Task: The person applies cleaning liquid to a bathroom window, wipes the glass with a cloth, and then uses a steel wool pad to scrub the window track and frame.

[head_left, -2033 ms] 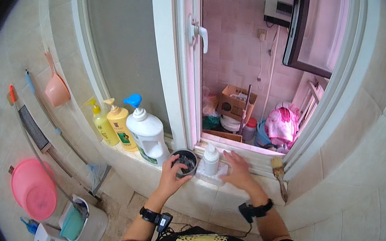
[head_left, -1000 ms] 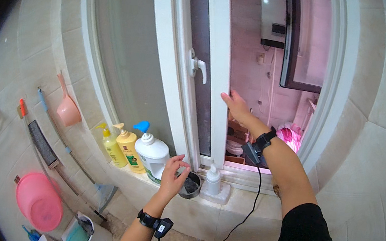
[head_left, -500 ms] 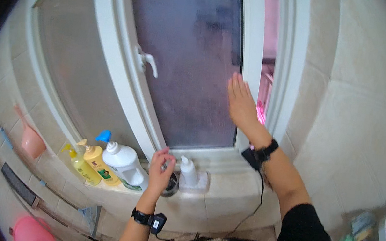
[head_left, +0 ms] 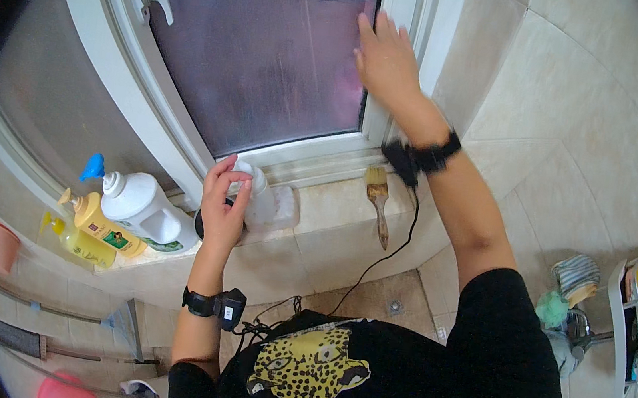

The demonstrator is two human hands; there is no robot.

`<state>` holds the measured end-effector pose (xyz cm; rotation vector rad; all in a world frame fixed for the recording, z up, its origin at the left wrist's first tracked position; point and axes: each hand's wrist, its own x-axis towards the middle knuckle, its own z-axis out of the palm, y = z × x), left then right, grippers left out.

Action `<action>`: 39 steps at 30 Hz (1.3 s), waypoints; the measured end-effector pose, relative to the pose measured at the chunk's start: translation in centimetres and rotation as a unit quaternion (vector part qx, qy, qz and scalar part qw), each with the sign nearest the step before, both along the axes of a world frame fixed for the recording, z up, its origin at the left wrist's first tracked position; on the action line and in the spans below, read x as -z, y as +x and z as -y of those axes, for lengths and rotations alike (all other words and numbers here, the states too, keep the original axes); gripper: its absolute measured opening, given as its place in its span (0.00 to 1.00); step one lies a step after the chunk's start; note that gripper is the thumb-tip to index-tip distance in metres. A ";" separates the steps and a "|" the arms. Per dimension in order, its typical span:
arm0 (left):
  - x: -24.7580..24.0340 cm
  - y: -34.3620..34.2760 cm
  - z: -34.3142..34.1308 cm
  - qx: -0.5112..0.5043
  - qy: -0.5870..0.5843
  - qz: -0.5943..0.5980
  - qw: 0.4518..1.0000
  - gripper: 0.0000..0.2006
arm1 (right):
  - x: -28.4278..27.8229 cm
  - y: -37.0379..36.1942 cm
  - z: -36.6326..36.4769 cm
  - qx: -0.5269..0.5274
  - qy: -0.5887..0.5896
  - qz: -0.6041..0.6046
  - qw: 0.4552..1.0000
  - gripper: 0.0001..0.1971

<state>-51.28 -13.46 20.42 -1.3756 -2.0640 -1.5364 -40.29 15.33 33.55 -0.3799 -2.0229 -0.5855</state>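
My right hand (head_left: 391,68) lies at the right edge of the window sash (head_left: 334,143), its fingers apart and nothing in it. A dark strap with a cabled box circles each wrist. Low at the left, my left hand (head_left: 222,210) hovers by a white nozzle bottle (head_left: 262,191) on the sill, fingers loosely bent and apart. Whether it touches the bottle I cannot tell. Behind that hand a dark round container (head_left: 200,224) is mostly hidden. The white window handle (head_left: 158,4) sits on the sash's left side.
On the tiled sill (head_left: 326,208) lie a wooden-handled brush (head_left: 376,202) and, at the left, a white pump bottle (head_left: 144,212), a yellow one (head_left: 110,228) and a clear yellow one (head_left: 83,244). A shelf rack (head_left: 623,336) hangs at the right. A black cable (head_left: 379,263) trails down.
My view has moved down and right, bringing the brush into sight. The pink gap at the sash's right edge no longer shows. My right hand's fingers have spread.
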 end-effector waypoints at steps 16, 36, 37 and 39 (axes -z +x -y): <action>1.9 3.0 -0.7 -0.023 0.074 -0.102 0.992 0.04 | 21.8 12.5 6.4 -0.167 -0.761 -0.068 0.624 0.20; 3.0 2.4 3.0 -0.014 0.062 -0.160 0.985 0.05 | 22.7 9.3 3.8 -0.149 -0.320 0.275 0.895 0.15; 3.5 2.2 3.1 -0.004 0.078 -0.161 0.984 0.06 | 23.3 8.9 4.0 -0.161 -0.318 0.281 0.891 0.15; 4.9 1.3 1.2 0.014 0.030 -0.222 0.974 0.07 | 24.6 8.4 5.1 -0.002 -0.310 0.257 0.915 0.16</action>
